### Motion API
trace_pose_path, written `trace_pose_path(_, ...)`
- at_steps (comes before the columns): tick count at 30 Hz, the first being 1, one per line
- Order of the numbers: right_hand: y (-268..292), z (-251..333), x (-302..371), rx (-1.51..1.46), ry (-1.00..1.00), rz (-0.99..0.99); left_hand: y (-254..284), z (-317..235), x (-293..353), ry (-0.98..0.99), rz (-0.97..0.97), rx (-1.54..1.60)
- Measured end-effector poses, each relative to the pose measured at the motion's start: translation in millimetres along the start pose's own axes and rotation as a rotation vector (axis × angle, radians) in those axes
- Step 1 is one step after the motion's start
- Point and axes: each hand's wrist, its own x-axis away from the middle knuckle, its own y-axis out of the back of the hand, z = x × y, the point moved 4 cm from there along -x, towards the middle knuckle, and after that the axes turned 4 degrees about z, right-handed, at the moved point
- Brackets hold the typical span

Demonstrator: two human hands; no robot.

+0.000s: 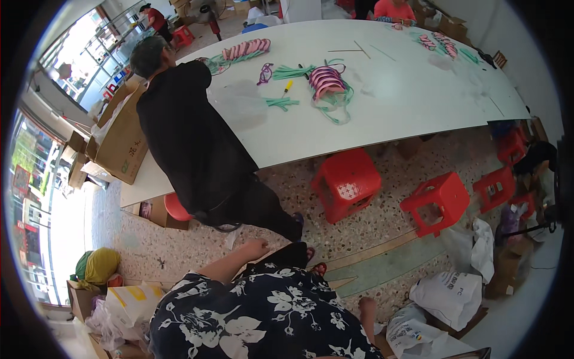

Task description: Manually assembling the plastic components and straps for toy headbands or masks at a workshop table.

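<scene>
My left hand (256, 246) hangs in front of dark trousers, close to the person in black. Its fingers look curled in, with nothing visible in them. My right hand (368, 306) is low beside my flowered shirt; its fingers do not show. Neither hand touches the white table (412, 102). On it lies a bundle of pink and purple curved pieces (327, 81) with mint-green straps. Beside this are loose green strips (282, 103), a small yellow-handled tool (288, 86) and a purple looped piece (265, 73).
A person in black (191, 131) leans over the table at left, near an open cardboard box (122, 137). Red stools (347, 185) stand along the table's near side. White sacks (445, 299) lie at lower right, bags (128, 305) at lower left. Another person (394, 11) sits at the far side.
</scene>
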Motion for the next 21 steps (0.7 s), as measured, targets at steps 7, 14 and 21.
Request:
trace_pose_path(7, 22.5, 178.5, -29.7, -0.478, -0.108, -0.022, 14.5, -66.5, -51.8, -0.137, -0.037, 0.018)
trace_pose_path(14, 78.9, 223.6, -102.2, 0.130, 0.232, 0.238, 81.7, -167.4, -147.4, -0.401, -0.349, 0.330)
trace_pose_path(21, 168.6, 368.9, -159.8, 0.109, 0.342, -0.160, 190.8, -244.8, -223.7, -0.609, -0.639, 0.278)
